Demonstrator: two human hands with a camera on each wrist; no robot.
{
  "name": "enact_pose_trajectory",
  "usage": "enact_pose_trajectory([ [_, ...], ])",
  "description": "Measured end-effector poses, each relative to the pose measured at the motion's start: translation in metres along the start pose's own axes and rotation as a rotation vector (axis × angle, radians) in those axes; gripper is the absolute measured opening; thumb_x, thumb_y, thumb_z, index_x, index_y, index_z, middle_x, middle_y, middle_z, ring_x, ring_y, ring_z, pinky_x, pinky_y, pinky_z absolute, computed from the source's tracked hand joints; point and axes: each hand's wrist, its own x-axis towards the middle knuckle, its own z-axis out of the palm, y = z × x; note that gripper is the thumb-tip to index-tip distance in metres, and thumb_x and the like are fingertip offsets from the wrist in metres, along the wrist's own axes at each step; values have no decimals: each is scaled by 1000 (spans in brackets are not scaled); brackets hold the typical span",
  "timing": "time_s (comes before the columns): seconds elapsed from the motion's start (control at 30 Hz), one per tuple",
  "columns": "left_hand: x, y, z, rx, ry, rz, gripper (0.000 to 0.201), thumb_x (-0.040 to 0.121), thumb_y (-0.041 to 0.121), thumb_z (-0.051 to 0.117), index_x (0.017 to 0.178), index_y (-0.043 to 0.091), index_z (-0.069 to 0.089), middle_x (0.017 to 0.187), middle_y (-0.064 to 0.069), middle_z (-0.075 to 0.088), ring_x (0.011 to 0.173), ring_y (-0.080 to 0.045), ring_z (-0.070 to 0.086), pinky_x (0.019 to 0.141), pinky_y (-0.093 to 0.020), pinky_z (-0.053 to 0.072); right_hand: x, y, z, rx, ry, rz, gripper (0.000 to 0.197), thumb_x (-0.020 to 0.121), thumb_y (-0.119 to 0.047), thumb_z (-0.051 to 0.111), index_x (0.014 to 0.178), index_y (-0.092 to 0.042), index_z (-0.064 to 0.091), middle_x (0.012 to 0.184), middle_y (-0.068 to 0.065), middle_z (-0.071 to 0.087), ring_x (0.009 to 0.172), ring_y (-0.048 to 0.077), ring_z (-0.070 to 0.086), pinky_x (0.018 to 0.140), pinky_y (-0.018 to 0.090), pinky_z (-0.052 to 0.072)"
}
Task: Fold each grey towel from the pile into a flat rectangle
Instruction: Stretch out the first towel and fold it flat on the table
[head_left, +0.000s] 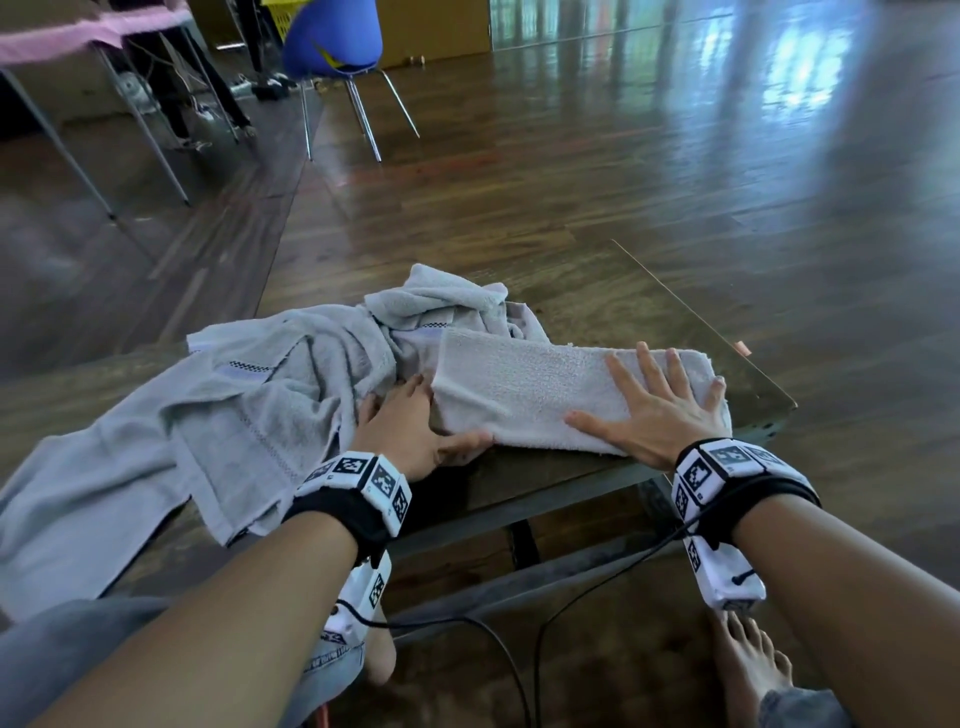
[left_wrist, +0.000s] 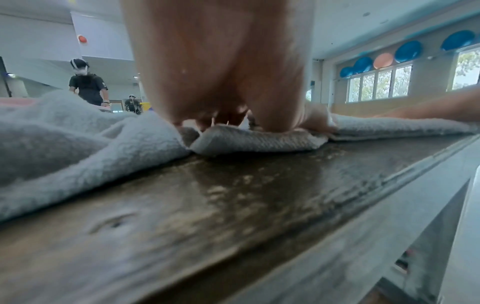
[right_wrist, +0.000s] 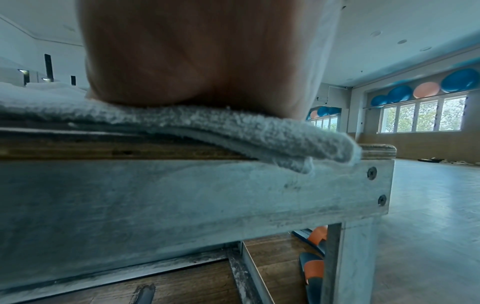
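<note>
A grey towel (head_left: 524, 384), folded into a long strip, lies across the near part of a low wooden table (head_left: 675, 312). My right hand (head_left: 660, 405) lies flat on the strip's right end with its fingers spread. In the right wrist view, that palm (right_wrist: 207, 61) presses the layered towel (right_wrist: 233, 127), which overhangs the table's edge (right_wrist: 182, 195). My left hand (head_left: 415, 421) is at the strip's left end, fingers curled in at the end and thumb along the near edge. The left wrist view shows that hand (left_wrist: 226, 119) on the towel end (left_wrist: 254, 139). A pile of loose grey towels (head_left: 260, 374) lies to the left.
The pile drapes off the table's left side onto my lap. A blue chair (head_left: 332, 36) and a folding table with a pink cover (head_left: 78, 31) stand far back on the wooden floor. Cables (head_left: 493, 639) and a bare foot (head_left: 748, 660) are below. Slippers (right_wrist: 314, 267) lie under the table.
</note>
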Motion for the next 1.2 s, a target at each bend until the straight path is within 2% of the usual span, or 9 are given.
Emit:
enact_pose_trajectory([
  [0.1, -1, 15, -4, -201, 255, -49, 71, 73, 90, 36, 71, 22, 55, 75, 3, 61, 76, -23, 61, 82, -42, 48, 1, -1, 1, -1, 1, 1, 123, 48, -109, 8, 153, -48, -13, 163, -11, -25, 150, 21, -27, 114, 67, -16],
  [0.17, 0, 23, -7, -153, 295, -122, 64, 82, 78, 43, 55, 19, 45, 66, 1, 57, 71, -24, 59, 86, -46, 47, 1, -1, 1, -5, 2, 1, 123, 48, -109, 8, 153, -48, -13, 164, -11, -25, 150, 21, -27, 114, 67, -15],
  [0.27, 3, 30, -8, -32, 219, -240, 56, 86, 67, 52, 60, 18, 45, 75, -2, 60, 83, -27, 58, 96, -45, 39, 1, 0, 1, -4, 0, 1, 123, 48, -108, 8, 153, -49, -13, 164, -11, -25, 150, 21, -27, 114, 68, -16],
  [0.47, 4, 25, -16, -364, 88, -262, 58, 85, 66, 56, 67, 12, 44, 63, 1, 45, 62, -18, 48, 62, -33, 36, 1, -1, 2, 4, 9, 1, 121, 48, -108, 5, 153, -49, -13, 164, -11, -24, 150, 21, -27, 113, 68, -17],
  [0.67, 11, 49, -35, -427, 22, -316, 71, 70, 56, 79, 109, -1, 61, 96, -7, 64, 89, -21, 62, 74, -32, 49, -1, 0, 1, 12, -4, -38, 110, 62, -101, 11, 154, -46, -12, 164, -9, -24, 150, 22, -27, 113, 67, -17],
  [0.73, 11, 68, -47, -283, 104, -253, 47, 69, 46, 81, 85, 8, 58, 78, 1, 58, 71, -14, 56, 56, -27, 39, -3, 1, -1, 39, 16, -68, 99, 75, -93, 18, 156, -42, -7, 166, -7, -19, 151, 23, -23, 113, 68, -15],
  [0.83, 8, 102, -62, 69, 271, -118, 29, 79, 29, 68, 62, 20, 47, 67, 4, 53, 71, -21, 60, 57, -27, 36, -8, 7, -8, 110, 84, -98, 82, 91, -75, 28, 158, -35, 6, 168, -3, -6, 154, 22, -13, 115, 66, -13],
  [1.0, 3, 136, -65, 240, 408, -35, 24, 82, 22, 63, 63, 19, 50, 84, -1, 65, 93, -28, 60, 78, -37, 42, -19, 27, -10, 58, 93, -173, 80, 92, -75, 30, 159, -36, 7, 168, 0, -5, 154, 18, -10, 117, 58, -15],
  [1.2, -5, 170, -43, -79, 376, 343, 12, 86, 26, 67, 79, 17, 68, 74, 4, 66, 67, -16, 60, 62, -20, 38, -31, 35, -17, 210, 90, -202, 62, 99, -58, 39, 154, -30, 30, 166, 7, 18, 153, 25, 14, 122, 53, 10],
])
